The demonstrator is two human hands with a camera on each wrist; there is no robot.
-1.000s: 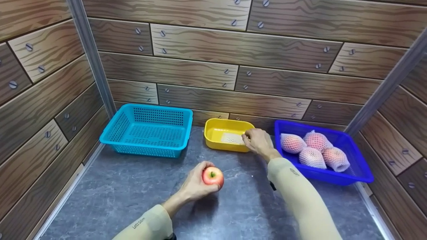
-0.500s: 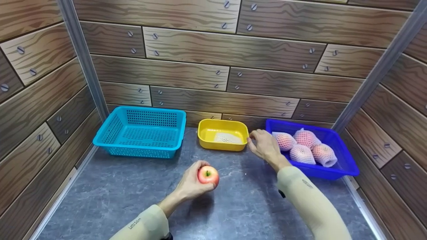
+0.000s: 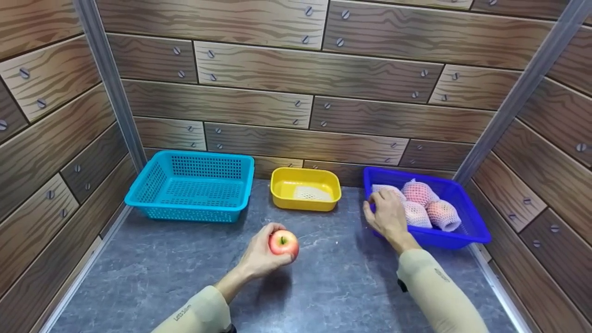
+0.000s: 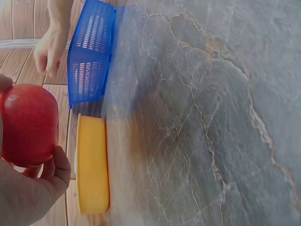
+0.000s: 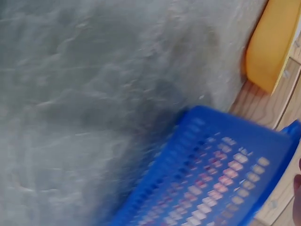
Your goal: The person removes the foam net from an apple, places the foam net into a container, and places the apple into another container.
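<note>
My left hand [image 3: 259, 256] grips a bare red and yellow apple [image 3: 284, 243] above the table, its stem end facing up. In the left wrist view the apple [image 4: 30, 125] sits between thumb and fingers. My right hand [image 3: 388, 215] hovers over the left rim of a dark blue basket [image 3: 455, 238], fingers loosely bent, with no object seen in them. Several apples in white foam nets [image 3: 443, 213] lie in that basket; the hand partly hides the leftmost. Only a sliver of fingers [image 5: 297, 197] shows in the right wrist view.
A yellow tray [image 3: 303, 203] with a white foam net [image 3: 312, 193] in it stands at the back middle. At the back left is a turquoise perforated basket [image 3: 189, 213]. Wood-patterned walls [image 3: 259, 101] enclose the grey marbled table [image 3: 175, 259] behind and on both sides.
My right hand has moved right, from the yellow tray's edge to over the blue basket's left rim. My left hand keeps hold of the apple, nearly still. The head view has shifted slightly.
</note>
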